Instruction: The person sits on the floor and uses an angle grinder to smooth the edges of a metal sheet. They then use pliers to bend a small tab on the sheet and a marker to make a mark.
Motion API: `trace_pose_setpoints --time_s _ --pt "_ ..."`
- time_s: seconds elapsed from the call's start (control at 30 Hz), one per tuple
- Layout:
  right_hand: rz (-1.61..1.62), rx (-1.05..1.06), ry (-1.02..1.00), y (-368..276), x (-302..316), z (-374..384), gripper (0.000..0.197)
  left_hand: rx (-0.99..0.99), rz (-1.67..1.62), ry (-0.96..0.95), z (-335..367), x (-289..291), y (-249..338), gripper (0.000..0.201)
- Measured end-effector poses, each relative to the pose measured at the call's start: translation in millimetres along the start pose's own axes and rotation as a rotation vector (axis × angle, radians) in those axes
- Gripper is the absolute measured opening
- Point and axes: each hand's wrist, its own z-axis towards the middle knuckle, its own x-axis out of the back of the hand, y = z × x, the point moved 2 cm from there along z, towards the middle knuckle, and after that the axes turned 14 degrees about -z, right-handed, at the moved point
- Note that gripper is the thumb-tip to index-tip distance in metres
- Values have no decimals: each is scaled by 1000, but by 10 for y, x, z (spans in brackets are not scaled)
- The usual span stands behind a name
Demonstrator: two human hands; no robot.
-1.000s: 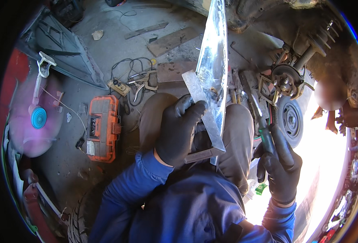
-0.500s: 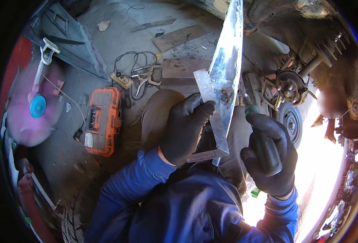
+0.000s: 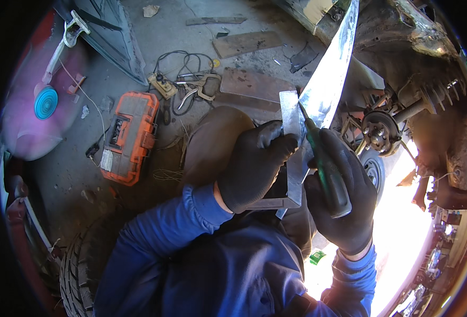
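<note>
My left hand [image 3: 254, 166], in a black glove, is closed around a flat L-shaped metal square [image 3: 290, 111]. Its long arm lies along a bright, tapering strip of sheet metal [image 3: 331, 71], which slants up to the right from my lap. A screwdriver [image 3: 327, 171] with a green and black handle is gripped in my gloved right hand [image 3: 349, 198]. Its thin tip points up and meets the strip beside the square's upper edge. The strip's lower part is largely hidden behind my hands and the square.
On the floor to the left sits an orange and grey toolbox [image 3: 130, 138]. Beyond it are a power strip [image 3: 162, 85], locking pliers [image 3: 204, 87] and flat boards [image 3: 246, 44]. A wheel hub [image 3: 379, 131] is at right, a tire [image 3: 77, 269] at lower left.
The screwdriver has swung up and left, its tip coming to the strip beside the square. The square stands more upright in the picture. The whole view has shifted.
</note>
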Motion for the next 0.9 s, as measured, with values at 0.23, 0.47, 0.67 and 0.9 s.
trace_pose_setpoints --time_s 0.23,0.47,0.67,0.9 --pt "-64 -7 -20 -89 66 15 66 14 66 31 -5 29 -11 31" --pt "-87 -97 -88 -153 117 -189 68 -56 19 70 4 14 -59 24" --pt "-122 -70 -116 -168 121 -357 69 -63 21 88 4 18 -55 25" --pt "-81 -84 -124 -179 118 -514 71 -127 149 64 -3 12 -12 27"
